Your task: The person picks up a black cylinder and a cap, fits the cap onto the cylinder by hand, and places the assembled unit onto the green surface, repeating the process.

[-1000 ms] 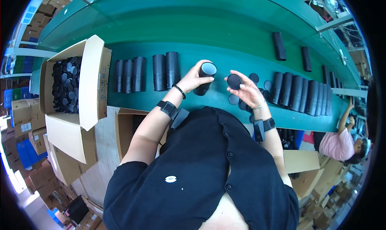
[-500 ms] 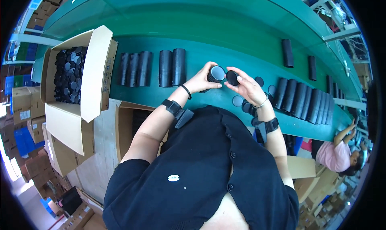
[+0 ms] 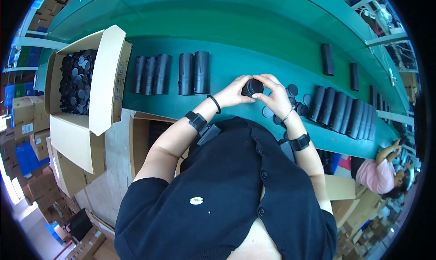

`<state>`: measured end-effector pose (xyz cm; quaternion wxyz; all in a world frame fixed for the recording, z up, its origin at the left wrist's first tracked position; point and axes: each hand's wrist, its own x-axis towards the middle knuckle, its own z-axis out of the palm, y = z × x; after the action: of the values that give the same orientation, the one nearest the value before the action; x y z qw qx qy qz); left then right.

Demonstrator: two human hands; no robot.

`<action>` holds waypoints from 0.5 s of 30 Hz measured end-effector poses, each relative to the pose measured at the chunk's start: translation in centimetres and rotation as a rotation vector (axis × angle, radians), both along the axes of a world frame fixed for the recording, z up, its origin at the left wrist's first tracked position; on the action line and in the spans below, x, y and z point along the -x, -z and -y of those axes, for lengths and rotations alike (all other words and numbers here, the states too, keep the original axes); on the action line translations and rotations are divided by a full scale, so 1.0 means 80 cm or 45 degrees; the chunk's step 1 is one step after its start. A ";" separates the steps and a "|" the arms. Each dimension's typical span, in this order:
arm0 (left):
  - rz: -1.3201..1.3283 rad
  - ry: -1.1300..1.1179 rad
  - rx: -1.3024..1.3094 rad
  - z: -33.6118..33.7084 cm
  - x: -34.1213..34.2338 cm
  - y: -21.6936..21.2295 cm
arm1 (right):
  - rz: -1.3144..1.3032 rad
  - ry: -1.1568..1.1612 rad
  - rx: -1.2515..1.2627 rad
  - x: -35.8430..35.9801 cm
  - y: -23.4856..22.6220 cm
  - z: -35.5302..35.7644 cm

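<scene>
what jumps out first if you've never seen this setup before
Both hands meet at the centre of the green belt: the left hand and right hand close around one black tube. Rows of matching black tubes lie on the belt either side, and an open carton of black caps sits far left.

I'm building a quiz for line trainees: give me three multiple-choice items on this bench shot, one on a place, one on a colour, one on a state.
1. Where is the open cardboard box of black caps?
A. to the person's left
B. to the person's right
C. on the person's lap

2. What colour is the work surface?
A. red
B. green
C. white

3. How is the black tube held?
A. by both hands
B. by one hand
C. by neither

Answers:
1 A: the box sits at the left.
2 B: the surface is green.
3 A: the left hand and right hand both clasp the tube.
</scene>
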<state>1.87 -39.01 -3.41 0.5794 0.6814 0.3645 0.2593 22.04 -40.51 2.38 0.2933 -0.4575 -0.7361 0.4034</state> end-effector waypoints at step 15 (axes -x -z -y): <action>-0.172 -0.049 -0.160 0.002 -0.008 0.001 | 0.096 0.096 -0.147 0.003 0.007 0.010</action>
<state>2.54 -39.14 -3.52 0.5045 0.7250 0.3990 0.2462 21.79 -41.27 1.80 0.3061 -0.4821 -0.7510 0.3315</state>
